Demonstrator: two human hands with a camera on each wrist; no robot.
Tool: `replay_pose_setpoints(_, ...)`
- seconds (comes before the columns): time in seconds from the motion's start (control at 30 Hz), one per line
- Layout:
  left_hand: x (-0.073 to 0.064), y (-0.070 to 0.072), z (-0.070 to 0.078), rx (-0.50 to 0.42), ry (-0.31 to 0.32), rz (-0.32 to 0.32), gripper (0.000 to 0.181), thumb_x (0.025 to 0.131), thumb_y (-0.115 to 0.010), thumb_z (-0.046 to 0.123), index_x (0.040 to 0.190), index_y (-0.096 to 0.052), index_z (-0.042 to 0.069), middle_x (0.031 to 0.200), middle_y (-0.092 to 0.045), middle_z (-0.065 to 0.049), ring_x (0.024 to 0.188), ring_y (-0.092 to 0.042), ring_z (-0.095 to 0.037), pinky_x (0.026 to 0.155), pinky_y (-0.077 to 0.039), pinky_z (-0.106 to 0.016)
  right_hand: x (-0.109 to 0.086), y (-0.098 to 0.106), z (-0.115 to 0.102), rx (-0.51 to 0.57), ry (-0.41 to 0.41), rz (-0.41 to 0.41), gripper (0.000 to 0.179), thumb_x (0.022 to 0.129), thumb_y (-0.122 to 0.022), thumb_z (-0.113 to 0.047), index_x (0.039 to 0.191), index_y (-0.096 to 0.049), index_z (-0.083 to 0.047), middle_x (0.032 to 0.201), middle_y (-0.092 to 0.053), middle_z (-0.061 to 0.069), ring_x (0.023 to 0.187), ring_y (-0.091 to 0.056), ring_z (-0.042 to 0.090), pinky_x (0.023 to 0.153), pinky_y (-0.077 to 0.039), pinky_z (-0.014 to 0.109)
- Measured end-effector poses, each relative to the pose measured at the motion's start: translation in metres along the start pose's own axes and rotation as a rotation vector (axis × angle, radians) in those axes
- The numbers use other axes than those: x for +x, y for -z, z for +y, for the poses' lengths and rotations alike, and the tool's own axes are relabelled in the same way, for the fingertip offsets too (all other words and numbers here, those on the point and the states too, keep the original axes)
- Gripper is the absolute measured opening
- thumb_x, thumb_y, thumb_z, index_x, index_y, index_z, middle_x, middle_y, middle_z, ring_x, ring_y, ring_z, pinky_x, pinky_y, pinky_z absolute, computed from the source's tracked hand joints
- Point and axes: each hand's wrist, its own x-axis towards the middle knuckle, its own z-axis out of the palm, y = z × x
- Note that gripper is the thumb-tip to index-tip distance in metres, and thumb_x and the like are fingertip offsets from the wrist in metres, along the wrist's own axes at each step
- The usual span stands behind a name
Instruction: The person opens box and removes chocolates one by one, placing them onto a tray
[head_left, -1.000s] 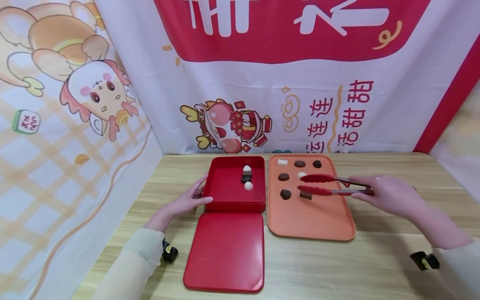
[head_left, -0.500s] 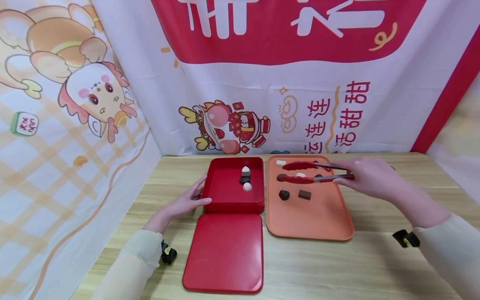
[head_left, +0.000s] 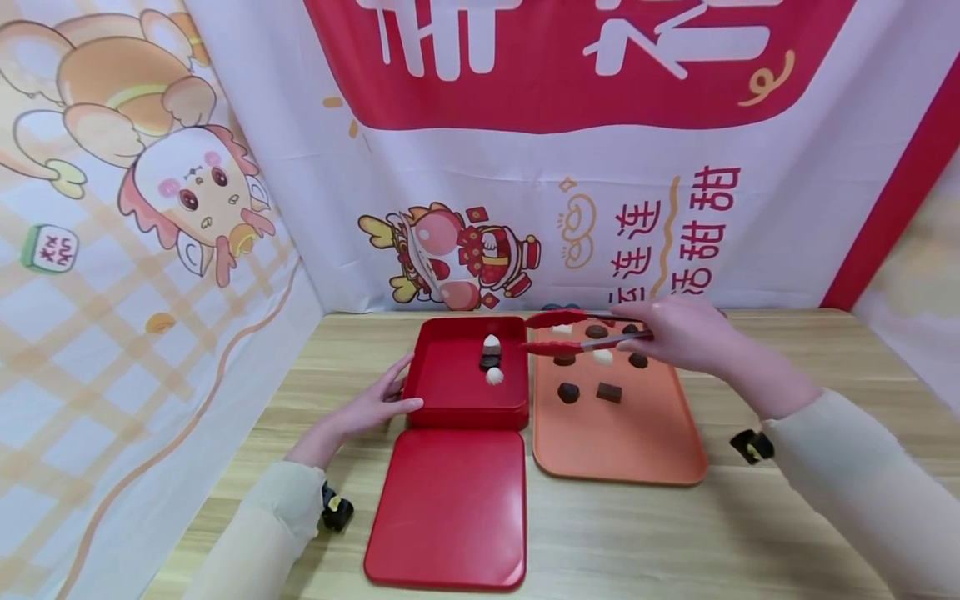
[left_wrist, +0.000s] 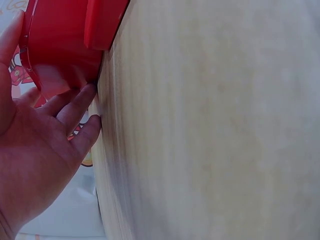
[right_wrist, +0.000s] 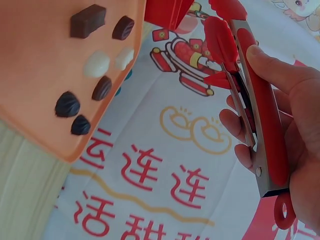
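Note:
My left hand (head_left: 375, 400) rests along the left side of a square red box (head_left: 468, 418), fingertips against its outer wall (left_wrist: 65, 65) in the left wrist view and thumb by the front corner. Inside the box, toward its right, sit several chocolates, including a white swirled one (head_left: 494, 377) and a dark one (head_left: 491, 362). My right hand (head_left: 675, 333) grips a pair of red-tipped tongs (right_wrist: 265, 115). Their tips stand apart with nothing seen between them, the ends reaching the box's right rim. Below the tongs lies an orange tray (head_left: 618, 450) bearing several chocolates, among them a brown rectangular one (head_left: 609, 392).
A flat red lid (head_left: 450, 510) lies directly in front of the box on the wooden table (head_left: 600, 542). Printed cloth (head_left: 465, 167) hangs right behind the table's back edge, and another patterned cloth (head_left: 150, 350) slants along the left.
My right hand has carried the tongs left and toward the back, from above the tray's middle to the box's right rim. The left hand stays in place on the box.

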Motion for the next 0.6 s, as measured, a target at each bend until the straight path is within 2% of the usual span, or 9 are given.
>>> replay_pose_setpoints(0.13,-0.002,0.0,0.001,0.005,-0.005,-0.004,0.089,0.093,-0.066,0.035,0.157,-0.005,0.029,0.157,-0.021,-0.021,0.141,-0.024,-0.042,0.108,-0.026,-0.059,0.017,-0.003,-0.008,-0.019,0.001,-0.021,0.052,0.083,-0.078,-0.036,0.126,-0.065,-0.01,0.078,-0.068,0.0,0.053,-0.051,0.011,0.046,-0.039,0.029)
replay_pose_setpoints(0.27,-0.003,0.001,0.0,0.003,-0.008,-0.005,0.089,0.093,-0.066,0.035,0.158,-0.005,0.028,0.157,-0.02,-0.022,0.141,-0.023,-0.042,0.108,-0.026,-0.06,0.036,-0.01,-0.018,-0.05,0.058,0.0,0.045,0.083,-0.078,-0.038,0.119,-0.068,-0.013,0.09,-0.071,0.002,0.06,-0.056,0.013,0.05,-0.044,0.029)
replay_pose_setpoints(0.43,0.0,0.001,-0.002,-0.003,-0.009,0.0,0.089,0.093,-0.066,0.036,0.157,-0.006,0.029,0.157,-0.02,-0.021,0.141,-0.022,-0.041,0.109,-0.026,-0.059,0.056,-0.02,-0.032,-0.073,0.103,-0.009,0.031,0.082,-0.078,-0.038,0.104,-0.069,-0.017,0.081,-0.067,-0.005,0.063,-0.058,0.013,0.054,-0.046,0.032)
replay_pose_setpoints(0.6,0.002,0.001,-0.004,-0.005,-0.011,0.002,0.089,0.092,-0.067,0.036,0.157,-0.007,0.029,0.157,-0.021,-0.02,0.141,-0.024,-0.04,0.109,-0.027,-0.057,0.066,-0.024,-0.048,-0.077,0.117,-0.086,0.032,0.083,-0.077,-0.035,0.109,-0.07,-0.018,0.075,-0.065,-0.008,0.063,-0.058,0.012,0.059,-0.049,0.032)
